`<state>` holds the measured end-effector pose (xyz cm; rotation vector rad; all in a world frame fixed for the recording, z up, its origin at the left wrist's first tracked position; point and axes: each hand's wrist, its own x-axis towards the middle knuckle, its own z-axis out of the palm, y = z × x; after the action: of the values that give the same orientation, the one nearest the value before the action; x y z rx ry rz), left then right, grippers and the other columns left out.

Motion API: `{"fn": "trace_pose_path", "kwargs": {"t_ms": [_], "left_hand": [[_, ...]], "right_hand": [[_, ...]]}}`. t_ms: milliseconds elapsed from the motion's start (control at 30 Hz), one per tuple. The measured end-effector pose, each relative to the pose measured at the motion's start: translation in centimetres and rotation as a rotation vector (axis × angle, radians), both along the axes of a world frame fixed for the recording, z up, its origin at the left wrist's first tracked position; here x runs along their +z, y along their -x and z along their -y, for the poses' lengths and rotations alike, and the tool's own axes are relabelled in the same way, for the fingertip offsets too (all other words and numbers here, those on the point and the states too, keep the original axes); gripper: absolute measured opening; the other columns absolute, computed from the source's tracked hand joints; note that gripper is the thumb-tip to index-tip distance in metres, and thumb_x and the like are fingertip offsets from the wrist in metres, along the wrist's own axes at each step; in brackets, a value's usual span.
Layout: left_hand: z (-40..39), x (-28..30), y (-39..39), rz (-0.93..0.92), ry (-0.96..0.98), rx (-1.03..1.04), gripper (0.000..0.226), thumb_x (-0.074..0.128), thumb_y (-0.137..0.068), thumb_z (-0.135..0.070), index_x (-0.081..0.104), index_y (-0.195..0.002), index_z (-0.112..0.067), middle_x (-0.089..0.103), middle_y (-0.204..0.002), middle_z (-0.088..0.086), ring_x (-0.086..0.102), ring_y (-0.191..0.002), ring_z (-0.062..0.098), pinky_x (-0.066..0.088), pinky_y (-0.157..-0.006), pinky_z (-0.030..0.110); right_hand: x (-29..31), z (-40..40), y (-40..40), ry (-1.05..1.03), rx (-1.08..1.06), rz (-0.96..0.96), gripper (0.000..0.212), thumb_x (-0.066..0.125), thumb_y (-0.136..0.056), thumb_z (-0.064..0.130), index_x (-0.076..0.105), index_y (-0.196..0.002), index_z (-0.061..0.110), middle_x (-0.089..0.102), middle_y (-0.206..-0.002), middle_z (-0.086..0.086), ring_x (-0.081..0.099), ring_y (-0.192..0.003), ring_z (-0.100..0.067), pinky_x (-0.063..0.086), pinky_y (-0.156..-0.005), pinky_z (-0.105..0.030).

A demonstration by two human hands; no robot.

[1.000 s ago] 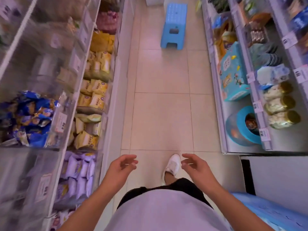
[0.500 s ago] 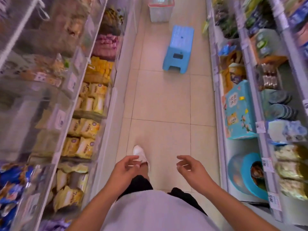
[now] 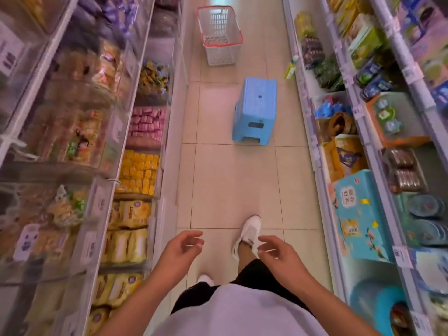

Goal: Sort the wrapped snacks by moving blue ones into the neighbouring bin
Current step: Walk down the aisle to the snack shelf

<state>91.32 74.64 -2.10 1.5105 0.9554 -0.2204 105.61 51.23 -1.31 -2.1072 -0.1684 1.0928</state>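
The person stands in a shop aisle with both hands held out in front of the waist. The left hand [image 3: 180,251] and the right hand [image 3: 278,253] hold nothing, their fingers loosely curled and a little apart. No blue wrapped snacks can be made out; the clear bins [image 3: 143,170] on the left shelves show yellow and pink packets. Ahead on the tiled floor [image 3: 218,185] stand 1 blue stool [image 3: 255,110] and, farther off, 1 basket [image 3: 219,35].
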Motion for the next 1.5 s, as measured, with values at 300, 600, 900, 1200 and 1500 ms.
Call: {"fn": "trace_pose_path", "kwargs": {"t_ms": [300, 600, 900, 1200, 1500], "left_hand": [[-7.5, 1.1, -16.8, -0.015, -0.059, 0.104, 0.025, 0.066, -0.093, -0.014, 0.067, -0.112, -0.03, 0.075, -0.102, -0.009, 0.068, -0.097, 0.003, 0.048, -0.077, 0.011], [-18.4, 0.3, -29.6, 0.029, -0.002, 0.194, 0.026, 0.068, -0.09, -0.007, 0.069, -0.107, -0.026, 0.076, -0.097, -0.005, 0.07, -0.092, 0.006, 0.053, -0.083, 0.022], [-33.9, 0.2, -40.2, 0.084, -0.002, 0.166, 0.026, 0.064, -0.09, 0.003, 0.068, -0.109, -0.015, 0.074, -0.1, 0.005, 0.069, -0.095, 0.016, 0.052, -0.078, 0.014], [-43.1, -0.6, -50.0, 0.07, -0.051, 0.289, 0.024, 0.064, -0.089, 0.006, 0.068, -0.104, -0.013, 0.073, -0.1, 0.01, 0.067, -0.1, 0.025, 0.053, -0.086, 0.026], [-50.2, -0.3, -60.3, 0.017, -0.126, 0.393, 0.028, 0.064, -0.088, 0.005, 0.067, -0.109, -0.014, 0.072, -0.104, 0.004, 0.066, -0.099, 0.016, 0.049, -0.093, 0.03]], "right_hand": [[-0.9, -9.5, -18.8, -0.03, 0.111, -0.009, 0.027, 0.063, -0.091, 0.025, 0.064, -0.117, 0.033, 0.069, -0.101, 0.014, 0.063, -0.087, 0.008, 0.046, -0.066, -0.006], [0.0, -22.2, -32.6, -0.03, 0.138, 0.016, 0.026, 0.065, -0.09, 0.024, 0.065, -0.114, 0.034, 0.071, -0.099, 0.013, 0.064, -0.088, 0.002, 0.046, -0.072, -0.01], [0.7, -35.5, -40.8, -0.027, 0.028, 0.02, 0.027, 0.064, -0.09, 0.01, 0.067, -0.113, 0.024, 0.073, -0.095, 0.006, 0.067, -0.086, -0.002, 0.048, -0.077, -0.011], [-0.8, -45.3, -52.4, -0.024, 0.09, -0.012, 0.025, 0.064, -0.09, 0.015, 0.067, -0.11, 0.028, 0.073, -0.093, 0.005, 0.069, -0.087, -0.007, 0.053, -0.085, -0.029], [-1.7, -55.7, -66.2, 0.015, 0.389, 0.049, 0.024, 0.063, -0.089, 0.021, 0.064, -0.107, 0.037, 0.071, -0.092, 0.013, 0.067, -0.078, -0.003, 0.054, -0.074, -0.02]]}}
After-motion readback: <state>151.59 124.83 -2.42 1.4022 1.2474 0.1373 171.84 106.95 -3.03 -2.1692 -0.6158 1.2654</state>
